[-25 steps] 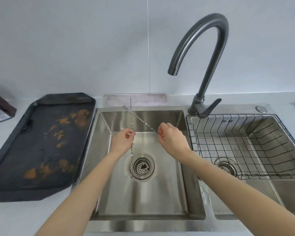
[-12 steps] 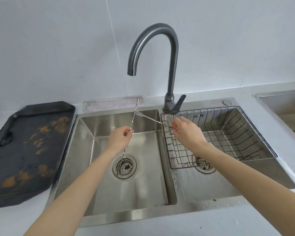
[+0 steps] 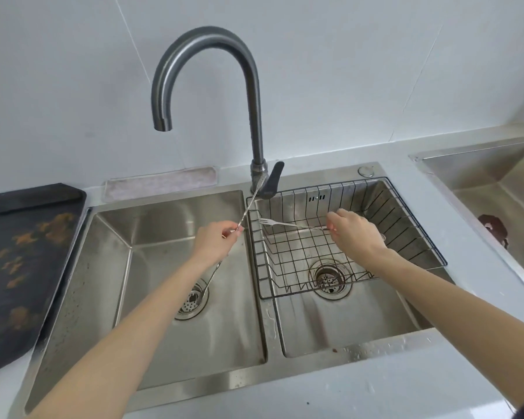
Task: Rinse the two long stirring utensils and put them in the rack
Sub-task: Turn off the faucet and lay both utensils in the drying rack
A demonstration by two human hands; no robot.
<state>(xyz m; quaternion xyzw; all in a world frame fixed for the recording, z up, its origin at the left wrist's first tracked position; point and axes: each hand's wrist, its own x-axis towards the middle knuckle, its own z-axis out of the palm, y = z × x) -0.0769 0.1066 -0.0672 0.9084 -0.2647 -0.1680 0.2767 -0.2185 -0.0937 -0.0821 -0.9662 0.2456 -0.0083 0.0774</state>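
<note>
Left hand (image 3: pixel 217 241) pinched mid-shaft on one stirring utensil (image 3: pixel 246 213) beside rack (image 3: pixel 412 225), right hand (image 3: pixel 356 230) pinched on second utensil (image 3: pixel 288 224) over it; judged light, stiff, wet-slick, best gripped mid-shaft.

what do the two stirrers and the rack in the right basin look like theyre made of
Both stirrers look like polished steel: thin, silvery, glinting, with twisted stems, and the one in the right hand ends in small fork tines. The rack seems to be dark-coated wire: thin black rods in a grid, matte, though the coating type is unclear.
</note>
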